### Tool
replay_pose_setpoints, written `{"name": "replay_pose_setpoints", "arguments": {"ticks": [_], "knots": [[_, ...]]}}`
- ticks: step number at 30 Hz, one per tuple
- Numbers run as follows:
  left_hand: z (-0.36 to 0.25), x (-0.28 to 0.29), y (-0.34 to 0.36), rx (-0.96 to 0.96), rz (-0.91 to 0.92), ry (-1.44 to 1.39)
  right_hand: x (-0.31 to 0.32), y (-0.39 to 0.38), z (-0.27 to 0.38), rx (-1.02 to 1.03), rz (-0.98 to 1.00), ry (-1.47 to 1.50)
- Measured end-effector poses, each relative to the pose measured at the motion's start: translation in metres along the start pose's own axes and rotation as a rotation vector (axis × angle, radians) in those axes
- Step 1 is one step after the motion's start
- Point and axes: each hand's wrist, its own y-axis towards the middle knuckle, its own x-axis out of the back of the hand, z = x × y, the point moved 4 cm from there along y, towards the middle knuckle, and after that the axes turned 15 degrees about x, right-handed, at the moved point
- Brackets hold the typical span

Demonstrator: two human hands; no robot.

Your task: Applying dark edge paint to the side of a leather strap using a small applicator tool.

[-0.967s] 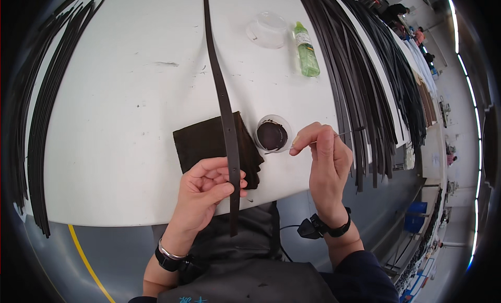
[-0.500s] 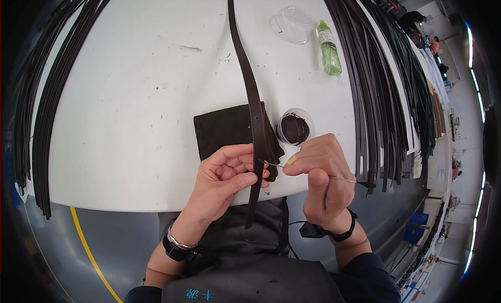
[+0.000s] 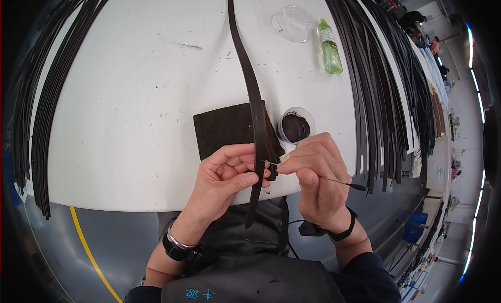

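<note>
A long dark leather belt strap [image 3: 251, 89] with a row of holes runs from the far table edge toward me, its near end hanging past the table's front. My left hand [image 3: 224, 177] grips it between thumb and fingers close to that end. In my right hand [image 3: 324, 177] is a thin metal rod with a dark tip [image 3: 334, 181], pinched between thumb and fingers. The rod's other end meets the strap at a hole. Beneath the strap lies a folded dark cloth [image 3: 224, 128]. Right of the cloth stands a clear cup of dark paste or dye [image 3: 295, 126].
A green bottle [image 3: 330, 50] and a clear plastic lid [image 3: 293, 24] lie on the white table [image 3: 130, 120] at the far right. Bundles of dark straps hang at the left [image 3: 62, 73] and right [image 3: 373, 84] edges. Other people are in the right background.
My right hand has shifted slightly left, and the rod has tilted a little, its dark tip moving left. My left hand and the strap hold nearly still.
</note>
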Motion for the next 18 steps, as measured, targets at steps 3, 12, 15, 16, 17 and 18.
{"name": "replay_pose_setpoints", "arguments": {"ticks": [3, 12, 15, 16, 17, 18], "knots": [[-0.0005, -0.0014, 0.0002, -0.003, 0.002, 0.006, -0.0004, 0.003, 0.0006, -0.002, 0.014, 0.003], [-0.0026, -0.0034, 0.0, -0.022, -0.038, 0.023, 0.0003, 0.0064, 0.0047, 0.005, 0.062, -0.003], [-0.0027, -0.0045, 0.0008, -0.021, -0.034, 0.013, -0.0006, 0.0053, 0.0024, 0.02, 0.073, -0.032], [-0.0029, -0.0041, 0.0001, -0.016, -0.041, 0.009, -0.0007, 0.0048, 0.0024, 0.021, 0.072, -0.029], [-0.0028, -0.0035, -0.0005, -0.018, -0.044, 0.01, -0.0004, 0.0038, 0.0028, 0.022, 0.077, -0.035], [-0.0023, -0.0029, -0.0011, -0.015, -0.049, 0.018, -0.0007, 0.0029, 0.0033, 0.022, 0.082, -0.042]]}}
